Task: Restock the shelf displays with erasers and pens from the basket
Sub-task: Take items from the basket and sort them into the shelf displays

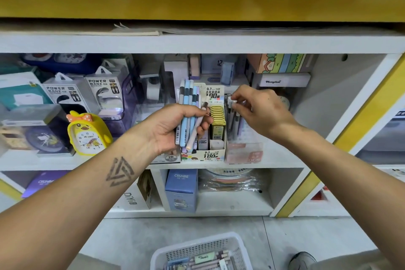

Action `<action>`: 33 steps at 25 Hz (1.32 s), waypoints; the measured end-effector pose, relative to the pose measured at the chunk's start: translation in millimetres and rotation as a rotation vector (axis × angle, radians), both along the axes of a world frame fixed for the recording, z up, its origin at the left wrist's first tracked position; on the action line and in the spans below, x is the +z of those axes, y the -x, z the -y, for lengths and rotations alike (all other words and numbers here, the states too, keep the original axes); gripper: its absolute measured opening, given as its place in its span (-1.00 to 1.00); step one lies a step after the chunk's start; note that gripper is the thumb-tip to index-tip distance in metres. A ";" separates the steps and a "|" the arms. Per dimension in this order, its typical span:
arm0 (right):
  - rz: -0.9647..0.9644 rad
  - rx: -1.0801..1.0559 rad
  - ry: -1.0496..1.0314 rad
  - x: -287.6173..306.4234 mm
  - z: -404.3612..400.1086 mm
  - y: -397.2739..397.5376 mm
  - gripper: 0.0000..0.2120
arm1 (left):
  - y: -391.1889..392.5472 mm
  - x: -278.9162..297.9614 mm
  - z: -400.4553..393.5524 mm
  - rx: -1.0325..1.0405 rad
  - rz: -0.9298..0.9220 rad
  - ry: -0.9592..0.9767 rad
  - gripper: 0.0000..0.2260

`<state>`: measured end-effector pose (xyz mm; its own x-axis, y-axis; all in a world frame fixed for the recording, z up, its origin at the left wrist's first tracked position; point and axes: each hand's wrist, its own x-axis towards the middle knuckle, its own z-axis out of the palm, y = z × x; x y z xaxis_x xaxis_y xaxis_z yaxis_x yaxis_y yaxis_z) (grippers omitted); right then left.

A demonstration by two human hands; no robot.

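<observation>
— Pens (pixel 189 116), where?
— Bundled upright in the left hand (pixel 175 127), fingers curled round them (slim pastel barrels). The right hand (pixel 258 109) pinches the white cap of one pen (pixel 230 101) standing in the clear pen holder (pixel 243 151).
— And the basket (pixel 201 252)?
— White plastic mesh, on the floor below, more pens lying inside. A cardboard lead box (pixel 206 153) sits between the hands.

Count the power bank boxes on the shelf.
2: the left power bank box and the right power bank box, side by side behind the yellow duck clock. More may be hidden.
</observation>
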<state>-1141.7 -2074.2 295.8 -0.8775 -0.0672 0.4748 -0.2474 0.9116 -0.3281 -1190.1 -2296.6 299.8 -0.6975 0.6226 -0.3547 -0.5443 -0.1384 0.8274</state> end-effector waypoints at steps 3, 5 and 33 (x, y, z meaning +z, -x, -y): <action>0.036 0.047 0.041 3.1 -0.6 -0.8 -0.92 | -2.3 -0.1 -0.2 -0.006 -0.014 0.009 -0.81; 0.064 0.080 0.047 3.4 0.1 -1.6 -0.94 | -3.6 -0.3 -0.4 -0.013 -0.024 0.016 -0.76; -0.038 -0.228 0.239 13.1 -49.2 -3.7 -0.91 | -6.2 -7.1 -26.9 0.028 -0.113 0.029 -0.75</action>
<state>-1138.0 -2025.0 308.9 -0.8384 0.2461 0.4864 -0.0624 0.8431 -0.5342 -1184.0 -2269.8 292.7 -0.7513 0.5925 -0.2907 -0.4436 -0.1273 0.8871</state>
